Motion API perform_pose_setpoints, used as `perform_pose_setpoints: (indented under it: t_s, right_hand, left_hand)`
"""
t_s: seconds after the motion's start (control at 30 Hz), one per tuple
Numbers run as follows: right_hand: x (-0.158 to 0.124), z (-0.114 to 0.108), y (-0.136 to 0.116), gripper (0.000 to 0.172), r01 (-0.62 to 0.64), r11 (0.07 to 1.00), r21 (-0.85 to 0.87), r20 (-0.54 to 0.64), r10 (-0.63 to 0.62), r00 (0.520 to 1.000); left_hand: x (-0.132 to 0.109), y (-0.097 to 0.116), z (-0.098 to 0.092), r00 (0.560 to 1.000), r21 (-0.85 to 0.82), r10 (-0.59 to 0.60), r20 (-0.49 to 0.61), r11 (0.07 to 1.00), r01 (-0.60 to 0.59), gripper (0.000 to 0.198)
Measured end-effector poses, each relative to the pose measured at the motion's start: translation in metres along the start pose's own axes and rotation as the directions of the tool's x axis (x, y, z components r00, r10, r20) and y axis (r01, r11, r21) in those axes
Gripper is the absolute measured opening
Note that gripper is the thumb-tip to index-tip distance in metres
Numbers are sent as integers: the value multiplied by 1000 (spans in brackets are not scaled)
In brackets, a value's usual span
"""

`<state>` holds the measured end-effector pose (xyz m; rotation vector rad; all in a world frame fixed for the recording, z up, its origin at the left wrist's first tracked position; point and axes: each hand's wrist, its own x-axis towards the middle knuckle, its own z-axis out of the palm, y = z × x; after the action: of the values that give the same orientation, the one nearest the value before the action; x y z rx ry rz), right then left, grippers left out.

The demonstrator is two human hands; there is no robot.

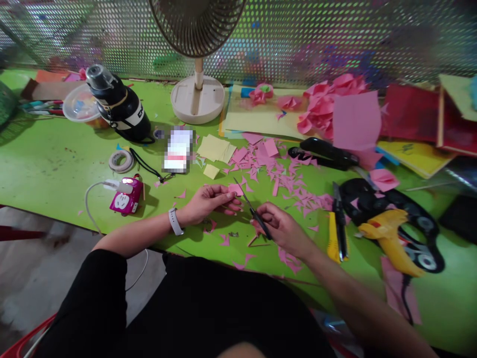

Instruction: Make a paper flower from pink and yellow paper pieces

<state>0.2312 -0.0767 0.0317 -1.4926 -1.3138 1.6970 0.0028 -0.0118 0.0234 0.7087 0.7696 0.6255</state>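
My left hand (214, 201) pinches a small piece of pink paper (235, 189) between thumb and fingers. In my right hand (278, 223) is a pair of scissors (250, 203) with dark handles, its blades pointing up and left beside the paper. Whether the blades touch the paper I cannot tell. Pink paper scraps (286, 181) are strewn over the green table (55, 169), beyond and around both hands. Past my left hand lie a small yellow paper square (211, 171) and a stack of pale yellow paper (216, 148).
To the left stand a magenta power adapter (127, 196), a tape roll (121, 161), a phone (179, 150) and a black bottle (121, 107). A fan (197, 99) is at the back. On the right lie a stapler (328, 153), a yellow utility knife (337, 228) and a yellow glue gun (395, 238).
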Motion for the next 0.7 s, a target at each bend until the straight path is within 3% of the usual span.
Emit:
perform_pose_setpoints:
  t_s: [0.53,0.7]
  right_hand:
    - [-2,-2,-1,48,6,999,-34,33,-5,999]
    - [-1,-4,3,46,-11,1000,-19,24,11,1000]
  left_hand:
    - [2,1,-3,998,-24,24,-60,999,-25,31]
    - [3,2,-4,1000,10,18,-22,1000,-17,35]
